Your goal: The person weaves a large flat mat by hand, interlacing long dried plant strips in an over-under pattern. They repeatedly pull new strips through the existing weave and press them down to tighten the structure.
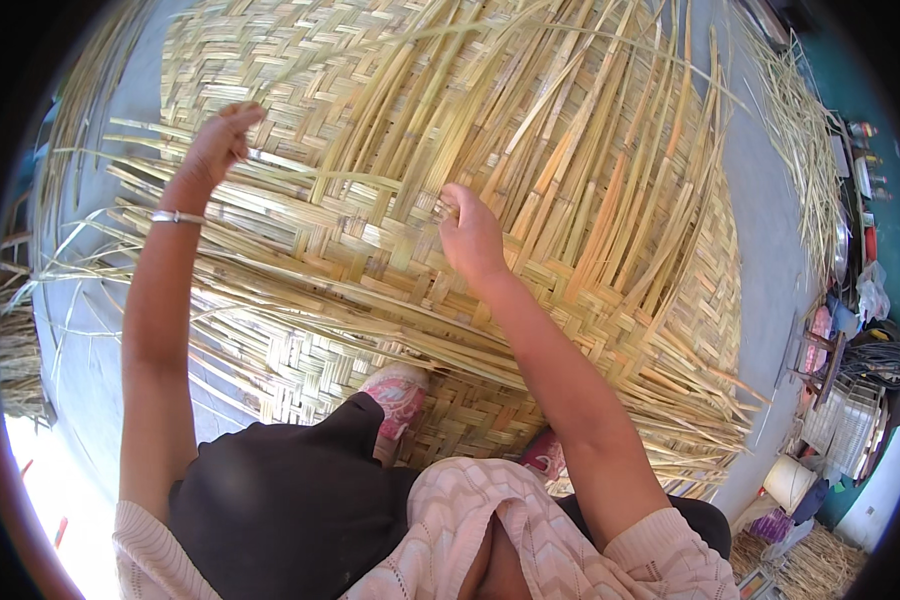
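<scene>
A large mat (260, 50) of flat, pale yellow-green cane strips lies below me, woven in a diagonal pattern. My left hand (217, 148) is raised over its left part, fingers closed in a pinch. A long thin strip (370, 45) arcs from near those fingertips across the far part of the mat; it seems to be in their hold. My right hand (473, 238) is over the middle of the weave, fingers curled together beside the loose strip ends. What lies in its grip is hidden. Unwoven strips (580, 170) fan away from the weave on the far right.
My shoe (398, 395) rests on the mat's near part, beside a bundle of strips (340, 310) crossing from left to right. Grey floor (765, 250) borders the mat. Loose straw (795, 140), a white container (788, 482) and household items line the right wall.
</scene>
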Available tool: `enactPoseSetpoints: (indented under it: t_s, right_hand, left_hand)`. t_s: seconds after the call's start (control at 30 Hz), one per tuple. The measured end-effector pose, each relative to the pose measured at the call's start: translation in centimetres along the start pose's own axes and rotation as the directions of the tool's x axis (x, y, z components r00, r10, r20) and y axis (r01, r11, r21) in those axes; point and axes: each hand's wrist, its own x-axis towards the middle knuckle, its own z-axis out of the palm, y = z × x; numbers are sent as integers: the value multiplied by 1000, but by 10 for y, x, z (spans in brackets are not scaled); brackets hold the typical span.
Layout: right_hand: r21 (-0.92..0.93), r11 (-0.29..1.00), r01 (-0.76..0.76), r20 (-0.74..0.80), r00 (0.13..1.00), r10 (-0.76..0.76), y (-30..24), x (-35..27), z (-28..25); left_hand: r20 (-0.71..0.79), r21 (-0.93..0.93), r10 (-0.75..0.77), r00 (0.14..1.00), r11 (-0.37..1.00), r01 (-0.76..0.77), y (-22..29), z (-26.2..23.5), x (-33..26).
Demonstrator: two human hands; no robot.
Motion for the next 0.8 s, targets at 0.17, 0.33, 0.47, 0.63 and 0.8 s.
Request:
enactPoseSetpoints:
  t_s: [0.17,0.33,0.47,0.63,0.8]
  right_hand:
    - [-326,915,238,23,969,-244,-2,-20,8]
    - [-428,876,223,55,974,-220,-10,-29,10]
    - [-377,861,340,-25,926,-377,-26,-18,19]
    - [-309,908,284,265,942,-205,-58,24,41]
    - [-358,919,164,248,966,-76,-76,43,47]
  left_hand:
    - [-417,-165,-2,909,984,-74,26,-95,41]
    - [-703,17,118,702,989,-149,34,-221,64]
    - [-490,869,527,694,226,441,57,-320,22]
    - [-589,646,499,636,-182,741,77,-347,-55]
    - [-669,512,504,546,-220,830,106,-312,-67]
